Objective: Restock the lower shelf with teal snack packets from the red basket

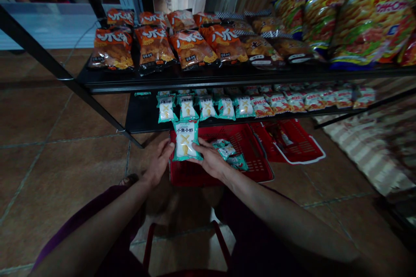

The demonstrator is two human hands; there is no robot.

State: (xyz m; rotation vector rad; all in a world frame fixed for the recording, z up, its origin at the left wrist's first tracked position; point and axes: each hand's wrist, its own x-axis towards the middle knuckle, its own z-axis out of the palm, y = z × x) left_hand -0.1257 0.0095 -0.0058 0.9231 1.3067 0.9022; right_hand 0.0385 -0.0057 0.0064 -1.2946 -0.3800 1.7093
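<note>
A green and white snack bag point(185, 140) is held upright between my two hands, in front of the lower shelf and over a red basket point(224, 177). My right hand point(210, 156) grips its right side, with the thumb on the front and the other fingers partly hidden beneath. At the bag's left edge, my left hand point(160, 158) is closed against it, its far fingers out of sight behind. Several similar green bags point(227, 150) lie inside the basket. Just behind the held bag, a row of matching small bags point(206, 107) stands on the lower shelf point(143, 117).
Orange chip bags point(191, 49) and large yellow-blue bags point(357, 30) fill the upper shelf point(195, 80). Red-white packets point(305, 100) stand on the lower shelf's right. A second red basket point(299, 151) sits to the right. A black shelf post point(48, 56) slants at left.
</note>
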